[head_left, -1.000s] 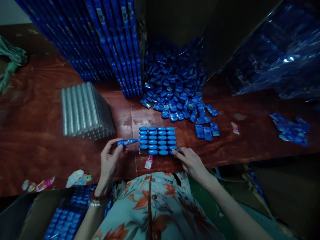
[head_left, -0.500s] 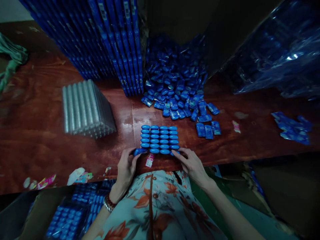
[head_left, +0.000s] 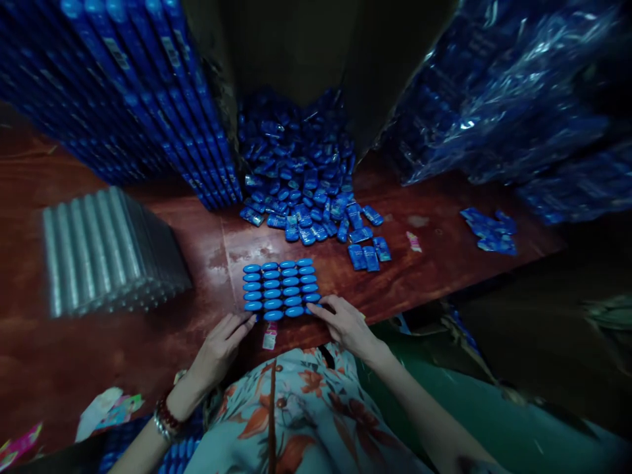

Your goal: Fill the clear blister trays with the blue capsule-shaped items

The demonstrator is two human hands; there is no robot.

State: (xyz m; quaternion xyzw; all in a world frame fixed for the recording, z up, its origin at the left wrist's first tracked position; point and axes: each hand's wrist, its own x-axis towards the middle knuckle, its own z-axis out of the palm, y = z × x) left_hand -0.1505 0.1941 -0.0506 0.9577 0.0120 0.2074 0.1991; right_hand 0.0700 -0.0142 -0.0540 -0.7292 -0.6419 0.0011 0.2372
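Note:
In front of my body lies a block of glossy blue oval packets (head_left: 281,295), set in neat rows and columns. My left hand (head_left: 220,349) is at the block's near left corner, its fingers together on a small blue packet (head_left: 256,318) that they mostly hide. My right hand (head_left: 349,329) is at the near right corner, with thumb and fingertips closed on the end packet there. Whether a tray lies under the block I cannot tell. A pink and white scrap (head_left: 270,337) sticks out at its near edge.
Loose blue packets (head_left: 306,191) spill from a dark open carton (head_left: 291,52). Three packets (head_left: 365,257) lie nearer. Stacked clear plastic trays (head_left: 118,257) stand left, below tall blue stacks (head_left: 148,99). Plastic-wrapped blue goods (head_left: 494,99) fill the right. The wooden table's front edge (head_left: 419,306) is close.
The view has swung, so the things on the table appear further left. My left hand has brought its blue packet in to the block's corner. My right hand stays at its corner.

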